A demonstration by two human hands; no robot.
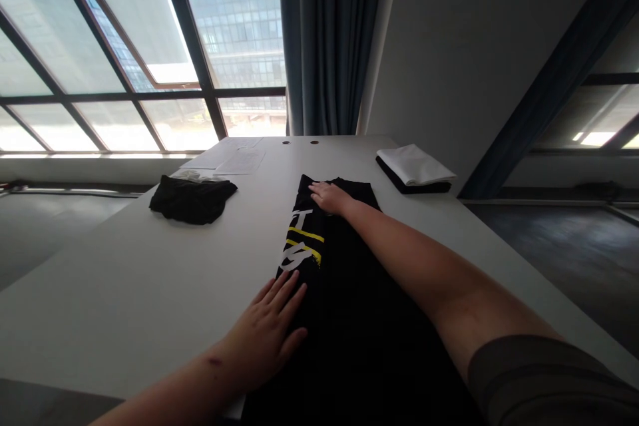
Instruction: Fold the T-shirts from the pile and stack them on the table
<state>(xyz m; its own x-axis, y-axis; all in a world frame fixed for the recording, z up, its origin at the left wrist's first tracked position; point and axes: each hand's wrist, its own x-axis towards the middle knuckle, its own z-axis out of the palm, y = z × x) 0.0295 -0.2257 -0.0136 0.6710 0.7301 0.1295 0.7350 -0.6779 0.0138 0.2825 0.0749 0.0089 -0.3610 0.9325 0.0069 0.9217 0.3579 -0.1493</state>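
A black T-shirt (349,279) with white lettering and yellow stripes lies on the white table, its left side folded over lengthwise. My left hand (275,319) rests flat on the folded left edge, just below the print, fingers spread. Farther up, my right hand (329,198) lies flat on the shirt near its far end, above the lettering, fingers stretched out. Neither hand grips the cloth. The near end of the shirt runs out of view at the bottom.
A crumpled black cloth (194,200) lies at the left of the table (150,293). Folded white and black cloths (414,166) are stacked at the right. Paper sheets (224,154) lie at the far left, before the windows. A blue curtain (332,40) hangs beyond the far edge.
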